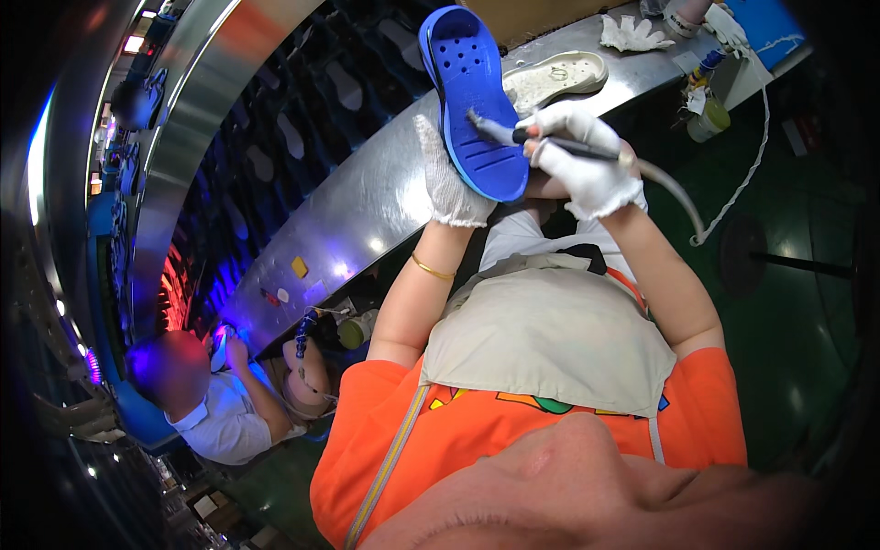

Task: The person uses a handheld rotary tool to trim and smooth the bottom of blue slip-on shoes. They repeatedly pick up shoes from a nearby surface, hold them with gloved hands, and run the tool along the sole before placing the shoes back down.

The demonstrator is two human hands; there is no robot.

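In my gloved left hand (451,191) is a blue shoe sole (475,87), tilted up over the metal bench edge. It has a raised rim, round holes toward the far end and grooves toward the near end. My gloved right hand (587,165) is closed around the dark handle of a brush (493,130), whose pale bristles touch the middle of the sole's inner face. A pale hose (676,192) runs from the back of the handle. Just beyond my right hand, a cream sole (557,81) lies on the bench.
A white glove (634,35) lies on the metal bench (353,197). A jar (708,121) hangs by its right end. Dark soles (344,87) fill the conveyor beyond. At left, another person (229,412) works along the bench. A dark stand (747,247) is on the right.
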